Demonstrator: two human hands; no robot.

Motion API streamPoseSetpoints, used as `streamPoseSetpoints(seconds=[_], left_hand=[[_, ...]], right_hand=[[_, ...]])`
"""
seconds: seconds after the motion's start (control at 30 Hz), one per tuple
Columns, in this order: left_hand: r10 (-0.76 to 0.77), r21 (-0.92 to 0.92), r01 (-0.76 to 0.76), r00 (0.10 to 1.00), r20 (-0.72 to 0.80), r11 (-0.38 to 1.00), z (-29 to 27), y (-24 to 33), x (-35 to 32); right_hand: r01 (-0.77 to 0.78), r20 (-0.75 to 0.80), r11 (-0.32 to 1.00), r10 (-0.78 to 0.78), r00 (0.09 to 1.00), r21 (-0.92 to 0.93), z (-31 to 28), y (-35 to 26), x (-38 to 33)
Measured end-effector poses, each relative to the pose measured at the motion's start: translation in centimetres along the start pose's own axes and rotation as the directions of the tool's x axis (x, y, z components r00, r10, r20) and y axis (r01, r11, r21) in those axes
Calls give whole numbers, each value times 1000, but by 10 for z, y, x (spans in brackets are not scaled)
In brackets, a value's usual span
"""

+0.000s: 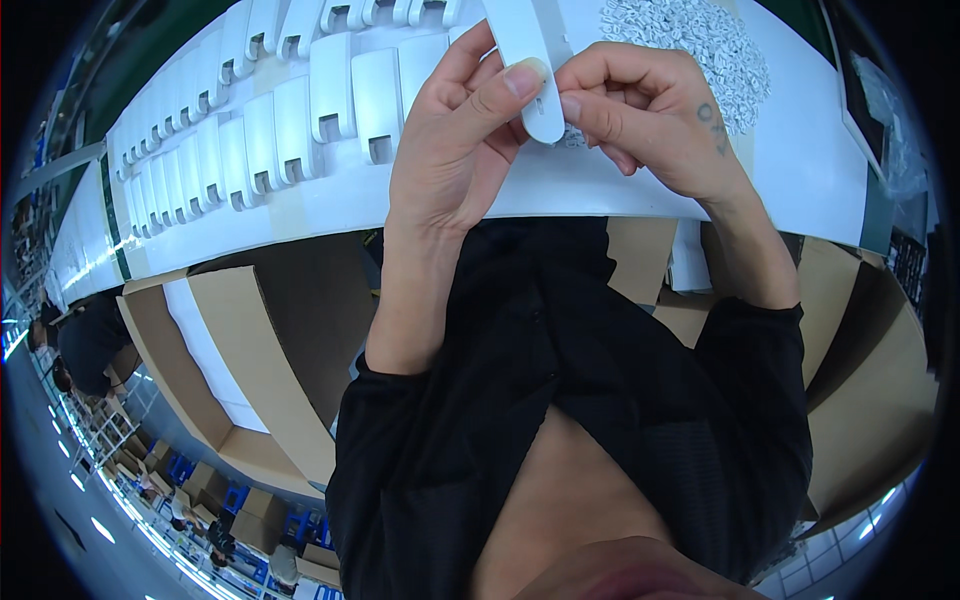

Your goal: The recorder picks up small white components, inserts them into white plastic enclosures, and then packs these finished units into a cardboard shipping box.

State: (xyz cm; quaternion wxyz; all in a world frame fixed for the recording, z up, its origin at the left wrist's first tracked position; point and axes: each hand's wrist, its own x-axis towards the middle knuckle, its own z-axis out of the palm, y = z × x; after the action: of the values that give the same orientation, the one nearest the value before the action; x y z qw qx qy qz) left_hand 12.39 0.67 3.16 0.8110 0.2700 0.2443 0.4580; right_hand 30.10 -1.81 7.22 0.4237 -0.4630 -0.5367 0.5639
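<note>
A long white plastic housing with a rounded near end is tilted above the table's front part. My left hand grips it, thumb on the face and fingers behind. Against its right edge, my right hand has thumb and forefinger pinched together; whatever sits between those fingertips is hidden. Behind the right hand lies a heap of tiny white plastic pieces. Rows of similar white housings lie on the table to the left, several with a notch at the near end.
The white table curves across in front of me. An open cardboard box stands below its edge at left, and more cardboard is at right. A clear plastic bag lies far right. Another person is at the far left.
</note>
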Motion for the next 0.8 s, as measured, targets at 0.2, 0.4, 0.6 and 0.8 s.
streamPoseSetpoints(seconds=[0.2,0.4,0.6,0.8], left_hand=[[-12,95,13,1000,-10,995,7,0,-3],[104,64,-103,995,0,993,5,-25,-13],[7,-249,-6,1000,6,969,-4,0,-46],[-84,247,172,940,-329,954,-17,14,-61]], right_hand=[[-111,-96,969,135,986,222,9,4,-23],[-30,-140,919,92,986,393,23,35,-43],[433,148,639,-449,881,-636,-4,39,-33],[416,166,602,-427,889,-682,-39,52,-16]])
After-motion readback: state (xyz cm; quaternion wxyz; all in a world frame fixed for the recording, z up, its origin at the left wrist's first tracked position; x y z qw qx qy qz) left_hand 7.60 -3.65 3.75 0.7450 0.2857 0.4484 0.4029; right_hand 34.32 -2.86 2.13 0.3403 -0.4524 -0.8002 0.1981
